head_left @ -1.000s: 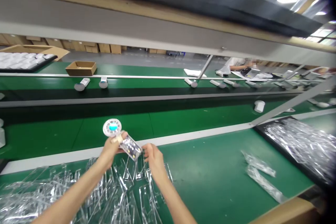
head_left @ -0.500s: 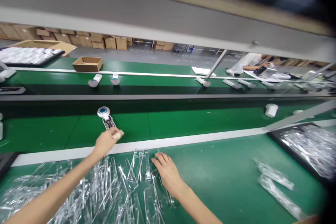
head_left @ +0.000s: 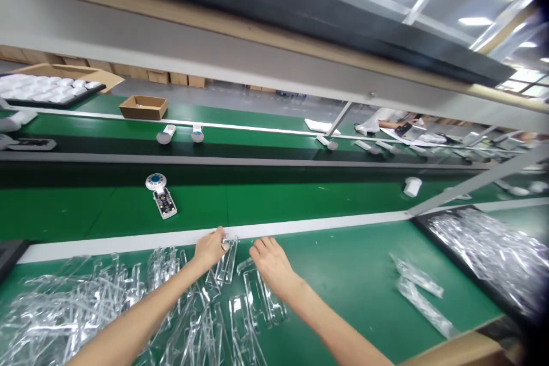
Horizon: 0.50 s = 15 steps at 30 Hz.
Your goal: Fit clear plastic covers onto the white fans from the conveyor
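Note:
My left hand (head_left: pixel 210 249) is closed, its fingertips pinched at the upper end of a clear plastic frame (head_left: pixel 229 263) at the front of the pile. To its right, my right hand (head_left: pixel 271 263) has its fingers curled down over the top of another clear plastic frame (head_left: pixel 257 297); the fingertips are partly hidden. A heap of similar clear frames (head_left: pixel 72 309) spreads across the green bench to the left and under my forearms. Beyond the white strip, a white device with a round head and an exposed circuit board (head_left: pixel 165 203) lies on the green belt.
A black tray of clear bagged parts (head_left: pixel 433 229) stands at right, with two clear bagged strips (head_left: pixel 424 303) nearer. Slanted metal posts (head_left: pixel 472 186) and an overhead shelf (head_left: pixel 257 60) frame the bench. White devices (head_left: pixel 166 134) and a cardboard box (head_left: pixel 143 107) sit farther back. Another person's arm (head_left: pixel 390 124) shows beyond.
My left hand has moved from beside the white device, right and toward me, to the clear frames. The device now lies free on the belt. The camera view has tilted and turned right.

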Motion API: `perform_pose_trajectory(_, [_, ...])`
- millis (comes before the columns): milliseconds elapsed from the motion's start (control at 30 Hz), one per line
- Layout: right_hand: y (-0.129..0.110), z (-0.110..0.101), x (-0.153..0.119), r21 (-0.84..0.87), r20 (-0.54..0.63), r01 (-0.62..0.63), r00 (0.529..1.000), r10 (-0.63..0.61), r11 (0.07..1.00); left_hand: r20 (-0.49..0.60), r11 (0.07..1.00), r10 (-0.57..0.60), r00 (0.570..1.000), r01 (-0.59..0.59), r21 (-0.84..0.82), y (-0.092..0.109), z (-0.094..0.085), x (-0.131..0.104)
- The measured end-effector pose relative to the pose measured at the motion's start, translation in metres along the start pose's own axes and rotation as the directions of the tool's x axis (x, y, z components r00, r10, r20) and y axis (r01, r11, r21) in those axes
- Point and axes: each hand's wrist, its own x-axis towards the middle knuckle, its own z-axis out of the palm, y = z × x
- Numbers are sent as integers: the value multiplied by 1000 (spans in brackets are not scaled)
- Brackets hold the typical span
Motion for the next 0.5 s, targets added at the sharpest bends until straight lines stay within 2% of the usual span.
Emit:
perform_pose_trajectory(100, [-5, 0, -5, 187, -108, -163, 977, 185, 969, -47, 989, 5, 999, -12, -150, -6, -3, -4])
perform_pose_trajectory(200, [-16, 19, 0, 403, -152, -255, 928, 339, 879, -104, 941, 30, 994, -63, -332, -7, -4, -10])
perform_pose_trajectory(367, [-34, 58, 17, 613, -228, -306, 815, 533, 729, -113, 791, 43, 993, -103, -603, 0, -5, -20])
perform_pose_trajectory(433, [-34, 62, 21, 664, -252, -293, 779, 574, 688, -107, 727, 39, 994, -102, -679, 2, -7, -24])
perform_pose_trajectory(500, [-31, 61, 21, 704, -258, -268, 766, 588, 658, -103, 669, 26, 994, -94, -737, 3, -11, -27])
